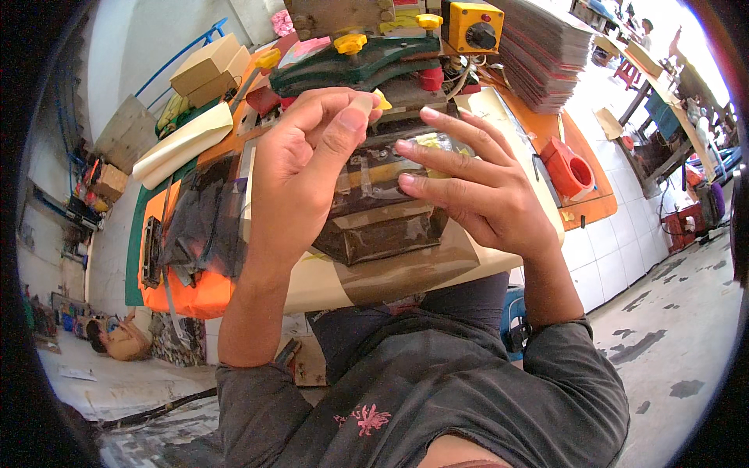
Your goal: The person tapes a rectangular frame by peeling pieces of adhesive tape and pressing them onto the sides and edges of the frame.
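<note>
My left hand (pixel 308 160) is raised over the work, thumb and forefinger pinched together. A small yellow piece (pixel 381 100) sticks out from their tips; whether it is tape or paper I cannot tell. My right hand (pixel 480 183) hovers opposite with its fingers spread and nothing visible in them. Beneath both hands is a dark block (pixel 390 232) under clear, shiny plastic film. Some yellow bits (pixel 431 140) show behind my right fingers. Behind stands a machine with a dark green clamp bar (pixel 390 64) and yellow knobs (pixel 350 44).
A yellow control box (pixel 473 27) with a black dial stands at the back. Stacked sheets (pixel 542 54) rise at the right, near a red tape dispenser-like holder (pixel 567 171). Cardboard boxes (pixel 209 70) and a cream roll (pixel 183 144) lie left. Another person (pixel 121 339) is at the far left.
</note>
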Available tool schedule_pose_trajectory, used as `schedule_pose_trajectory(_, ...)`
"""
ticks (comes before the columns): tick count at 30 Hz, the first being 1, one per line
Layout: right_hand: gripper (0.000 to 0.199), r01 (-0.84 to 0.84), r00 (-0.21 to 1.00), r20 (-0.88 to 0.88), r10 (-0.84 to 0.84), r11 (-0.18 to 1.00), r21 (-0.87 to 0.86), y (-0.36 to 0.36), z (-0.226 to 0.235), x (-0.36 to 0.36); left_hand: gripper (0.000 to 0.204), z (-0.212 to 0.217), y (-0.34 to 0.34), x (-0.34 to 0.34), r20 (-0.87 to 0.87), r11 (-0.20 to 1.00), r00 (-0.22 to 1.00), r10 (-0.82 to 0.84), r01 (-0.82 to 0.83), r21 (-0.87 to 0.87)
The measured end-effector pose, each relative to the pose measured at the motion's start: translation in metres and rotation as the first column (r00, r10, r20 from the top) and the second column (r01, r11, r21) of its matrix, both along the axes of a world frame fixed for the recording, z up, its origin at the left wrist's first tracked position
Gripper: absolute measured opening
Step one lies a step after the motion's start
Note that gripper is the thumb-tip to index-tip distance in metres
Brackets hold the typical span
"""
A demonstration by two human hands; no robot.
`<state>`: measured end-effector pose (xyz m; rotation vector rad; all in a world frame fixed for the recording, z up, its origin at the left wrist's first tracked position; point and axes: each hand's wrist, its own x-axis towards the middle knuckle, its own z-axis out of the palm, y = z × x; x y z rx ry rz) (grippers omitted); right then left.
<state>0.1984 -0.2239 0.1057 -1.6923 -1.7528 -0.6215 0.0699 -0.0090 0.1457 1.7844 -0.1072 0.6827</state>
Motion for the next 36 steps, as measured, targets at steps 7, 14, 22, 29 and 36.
schedule_pose_trajectory(7,0.037,-0.039,0.998,-0.059,0.038,0.999,-0.018,0.002,0.002,-0.004,0.03,0.0,0.002,-0.001,0.014,0.988,0.999,-0.042,0.043,-0.146)
schedule_pose_trajectory(14,0.071,0.079,0.992,-0.097,-0.077,0.997,0.015,0.009,0.008,-0.005,0.031,-0.001,0.003,-0.001,0.059,0.979,0.998,-0.014,0.026,-0.203)
schedule_pose_trajectory(22,0.071,0.078,0.997,-0.016,-0.079,0.996,-0.045,0.012,0.004,0.001,0.023,-0.012,0.014,-0.001,0.165,0.989,0.986,0.014,0.011,-0.147)
schedule_pose_trajectory(29,0.087,0.047,0.957,-0.289,-0.002,0.988,0.15,0.016,-0.008,-0.003,0.022,-0.014,0.017,0.0,0.409,0.982,0.912,0.018,0.06,-0.177)
schedule_pose_trajectory(36,0.104,0.02,0.825,-0.554,0.111,0.974,0.225,0.016,-0.032,-0.008,0.041,-0.007,0.021,-0.015,0.487,0.961,0.87,0.073,0.07,-0.269)
